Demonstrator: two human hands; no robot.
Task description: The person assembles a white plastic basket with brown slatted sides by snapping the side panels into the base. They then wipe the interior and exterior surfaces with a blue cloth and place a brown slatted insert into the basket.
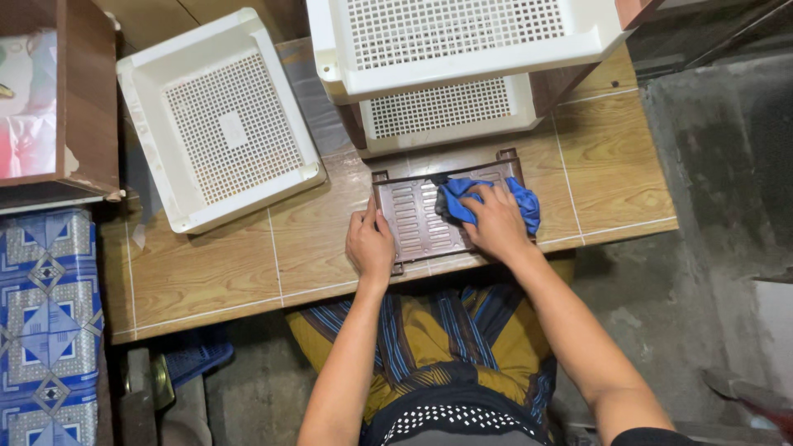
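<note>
Blue cloth (pixel 487 198) under right hand (pixel 496 225) on brown slotted tray (pixel 413 219).

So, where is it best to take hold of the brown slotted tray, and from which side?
Probably by the brown slotted tray's left short edge, from the left, where the left hand already rests. It lies flat; the right hand and blue cloth cover its right end.
</note>
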